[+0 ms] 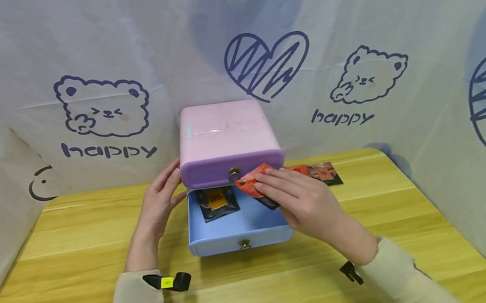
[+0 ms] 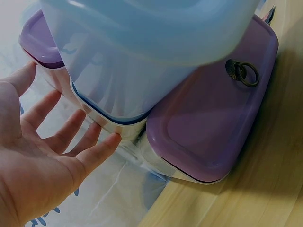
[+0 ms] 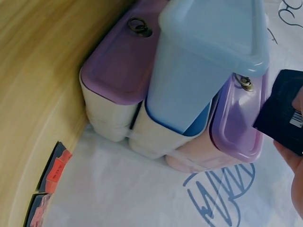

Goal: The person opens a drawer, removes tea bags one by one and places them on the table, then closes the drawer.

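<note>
A small drawer cabinet (image 1: 227,130) with a pink top stands against the wall sheet, its blue drawer (image 1: 243,241) pulled out below a purple one (image 1: 203,174). My right hand (image 1: 312,204) pinches a red and black packet (image 1: 251,185) above that drawer. The packet's dark back, with a barcode, shows in the right wrist view. Inside the drawer, at the left, lies a black packet (image 1: 217,199) with an orange label. My left hand (image 1: 156,209) is at the cabinet's left side, fingers extended, fingertips at its wall.
More red and black packets (image 1: 326,173) lie on the wooden table (image 1: 54,290) right of the cabinet. Another purple drawer (image 2: 208,109) sits closed beneath the blue one. Printed sheeting (image 1: 98,36) hangs behind and at both sides. Each drawer front carries a ring pull.
</note>
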The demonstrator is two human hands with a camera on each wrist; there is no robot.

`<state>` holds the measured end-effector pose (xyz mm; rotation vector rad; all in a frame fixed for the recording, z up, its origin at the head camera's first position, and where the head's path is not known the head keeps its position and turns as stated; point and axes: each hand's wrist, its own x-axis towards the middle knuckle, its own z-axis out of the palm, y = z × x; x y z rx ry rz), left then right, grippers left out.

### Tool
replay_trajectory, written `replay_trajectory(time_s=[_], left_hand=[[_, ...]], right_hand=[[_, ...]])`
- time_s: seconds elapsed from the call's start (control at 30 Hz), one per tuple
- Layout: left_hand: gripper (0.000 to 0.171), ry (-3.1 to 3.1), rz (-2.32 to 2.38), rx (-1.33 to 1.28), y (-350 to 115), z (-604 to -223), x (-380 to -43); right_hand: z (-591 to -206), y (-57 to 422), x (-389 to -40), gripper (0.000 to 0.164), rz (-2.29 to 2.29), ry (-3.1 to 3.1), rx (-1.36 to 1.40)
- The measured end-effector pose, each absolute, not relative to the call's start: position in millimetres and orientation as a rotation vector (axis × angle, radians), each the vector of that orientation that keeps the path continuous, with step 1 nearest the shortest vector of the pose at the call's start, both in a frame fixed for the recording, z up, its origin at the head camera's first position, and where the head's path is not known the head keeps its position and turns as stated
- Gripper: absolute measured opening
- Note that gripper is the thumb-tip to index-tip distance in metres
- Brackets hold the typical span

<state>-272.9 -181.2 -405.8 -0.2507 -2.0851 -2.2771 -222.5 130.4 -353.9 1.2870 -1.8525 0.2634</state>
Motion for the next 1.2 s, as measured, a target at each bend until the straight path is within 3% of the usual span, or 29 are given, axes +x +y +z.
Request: replay_trajectory(time_s=[0.5,1.2], left_hand=[[0.052,-2.076,-2.283,-0.261,-182,-406,-273],[0.053,-2.082,-2.273,-0.258,-181,-407,-273]], right_hand=[[-345,133,-216,0.034,0.289,-1.680,1.103],[-374,164,-236,0.041,0.299,-1.885,0.866]])
